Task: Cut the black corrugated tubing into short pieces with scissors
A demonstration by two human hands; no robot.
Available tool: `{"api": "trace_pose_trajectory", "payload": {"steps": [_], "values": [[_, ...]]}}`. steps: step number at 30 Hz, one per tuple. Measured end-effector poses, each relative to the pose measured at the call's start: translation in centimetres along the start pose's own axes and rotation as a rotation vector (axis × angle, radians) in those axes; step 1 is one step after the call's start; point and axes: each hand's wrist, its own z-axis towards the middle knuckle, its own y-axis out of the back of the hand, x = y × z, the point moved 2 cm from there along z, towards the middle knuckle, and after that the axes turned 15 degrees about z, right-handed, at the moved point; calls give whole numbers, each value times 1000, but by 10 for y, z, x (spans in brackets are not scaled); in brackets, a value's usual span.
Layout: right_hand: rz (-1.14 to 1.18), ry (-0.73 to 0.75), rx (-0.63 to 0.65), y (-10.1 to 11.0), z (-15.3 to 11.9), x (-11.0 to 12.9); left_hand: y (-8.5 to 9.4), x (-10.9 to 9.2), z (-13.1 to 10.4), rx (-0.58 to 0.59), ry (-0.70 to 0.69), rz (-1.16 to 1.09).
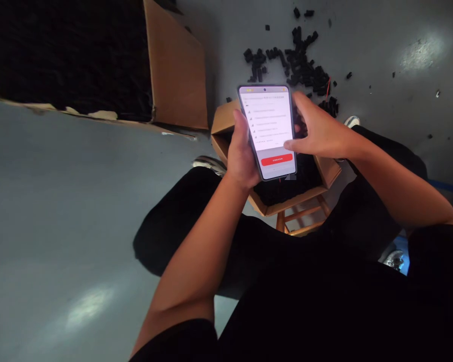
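A smartphone (pixel 270 133) with a lit white screen and a red button near its bottom is held up in front of me. My left hand (pixel 242 153) is closed around its left side, thumb along the edge. At the right edge, my right hand (pixel 317 128) grips the phone too; its thumb rests on the lower right of the screen and the other fingertips lie at the side, partly hidden. Below the phone is an open cardboard box (pixel 264 207) with dark contents, mostly covered by the phone and hands. The screen's small text is unreadable.
A large cardboard box (pixel 179 70) full of dark pieces stands at upper left. Many small black pieces (pixel 305 70) lie scattered on the grey floor (pixel 79 201) beyond the phone. A wooden stool (pixel 302 213) shows beneath the smaller box, between my legs.
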Motion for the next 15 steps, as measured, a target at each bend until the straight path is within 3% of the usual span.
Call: {"api": "trace_pose_trajectory", "payload": {"steps": [15], "values": [[15, 17, -12, -1, 2, -3, -2, -5, -2, -11, -3, 71]]}}
